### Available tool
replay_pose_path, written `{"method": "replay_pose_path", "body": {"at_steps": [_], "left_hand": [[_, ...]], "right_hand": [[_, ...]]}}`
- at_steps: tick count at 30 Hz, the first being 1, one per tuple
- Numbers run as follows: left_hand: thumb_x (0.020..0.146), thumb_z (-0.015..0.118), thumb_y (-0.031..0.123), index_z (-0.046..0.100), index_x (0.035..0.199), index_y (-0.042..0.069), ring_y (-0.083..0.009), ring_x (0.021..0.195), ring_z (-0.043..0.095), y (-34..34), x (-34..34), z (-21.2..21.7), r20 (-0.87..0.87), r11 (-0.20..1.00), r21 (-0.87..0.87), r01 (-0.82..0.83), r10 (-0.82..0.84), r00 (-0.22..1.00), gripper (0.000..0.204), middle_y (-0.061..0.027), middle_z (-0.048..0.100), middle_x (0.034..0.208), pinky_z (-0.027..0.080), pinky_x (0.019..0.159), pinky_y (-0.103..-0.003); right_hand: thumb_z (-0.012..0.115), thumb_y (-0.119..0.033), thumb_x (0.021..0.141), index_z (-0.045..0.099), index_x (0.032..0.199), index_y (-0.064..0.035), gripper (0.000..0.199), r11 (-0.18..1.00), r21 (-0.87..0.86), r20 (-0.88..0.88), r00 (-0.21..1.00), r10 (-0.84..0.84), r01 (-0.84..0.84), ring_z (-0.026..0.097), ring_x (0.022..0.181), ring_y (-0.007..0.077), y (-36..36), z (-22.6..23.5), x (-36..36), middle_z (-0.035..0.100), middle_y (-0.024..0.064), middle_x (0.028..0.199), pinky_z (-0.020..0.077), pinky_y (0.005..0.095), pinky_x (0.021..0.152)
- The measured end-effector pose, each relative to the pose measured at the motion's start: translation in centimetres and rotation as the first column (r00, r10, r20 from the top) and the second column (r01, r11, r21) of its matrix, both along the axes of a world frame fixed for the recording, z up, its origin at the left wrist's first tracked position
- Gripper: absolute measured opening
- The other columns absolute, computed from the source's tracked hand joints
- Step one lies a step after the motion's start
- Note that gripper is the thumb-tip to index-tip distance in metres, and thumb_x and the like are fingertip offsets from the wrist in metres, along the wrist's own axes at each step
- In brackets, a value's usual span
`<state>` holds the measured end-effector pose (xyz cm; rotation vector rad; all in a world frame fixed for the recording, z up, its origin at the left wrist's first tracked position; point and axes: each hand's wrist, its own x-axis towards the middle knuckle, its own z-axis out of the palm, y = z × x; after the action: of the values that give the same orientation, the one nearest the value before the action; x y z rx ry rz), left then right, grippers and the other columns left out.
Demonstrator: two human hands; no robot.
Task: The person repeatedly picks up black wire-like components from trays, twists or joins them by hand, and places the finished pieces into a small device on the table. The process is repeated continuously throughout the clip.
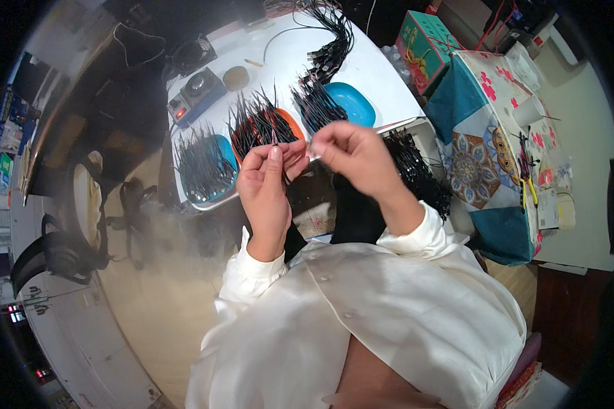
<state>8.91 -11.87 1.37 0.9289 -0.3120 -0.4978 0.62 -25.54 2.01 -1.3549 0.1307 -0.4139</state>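
My left hand pinches a thin black wire piece upright between thumb and fingers, its pale tip pointing up. My right hand is closed beside it, fingertips meeting the left hand's, gripping a small light part that I cannot make out. Both hands hover above the near edge of a white table. Just behind them sit an orange dish, a blue dish on the left and a blue dish at the back, each bristling with short black wires.
A bundle of long black cables lies at the table's far end. A small grey device with a dial and a round tin stand at the left. More black wires pile at the right, next to a patterned cloth-covered surface holding yellow-handled pliers.
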Motion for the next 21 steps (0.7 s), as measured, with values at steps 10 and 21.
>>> {"method": "replay_pose_path", "body": {"at_steps": [10,21], "left_hand": [[0.098,0.053,0.011,0.056,0.099,-0.002,-0.0172,0.093,0.065,1.5,-1.5,0.5,0.036,0.997,-0.049,0.056,-0.054,0.998,0.014,-0.019,0.067,0.107,0.05,0.086,-0.028],[0.098,0.053,0.011,0.058,0.099,-0.002,-0.0051,0.059,0.049,2.7,-3.1,1.2,0.206,0.995,0.091,0.046,-0.064,0.976,0.014,-0.0062,0.064,0.082,0.035,0.05,-0.018]], "right_hand": [[0.066,-0.009,0.087,0.065,0.091,0.0033,0.013,0.982,-0.191,-0.06,0.998,-0.024,0.012,0.054,0.065,0.0044,4.1,-0.3,-0.4,0.063,0.0018,0.075,0.045,0.0213,0.06],[0.069,-0.008,0.086,0.066,0.095,0.0015,0.013,0.984,-0.169,0.018,0.998,-0.06,0.062,0.061,0.071,0.0047,2.7,2.9,-1.4,0.064,0.0009,0.077,0.0465,0.0178,0.061]]}}
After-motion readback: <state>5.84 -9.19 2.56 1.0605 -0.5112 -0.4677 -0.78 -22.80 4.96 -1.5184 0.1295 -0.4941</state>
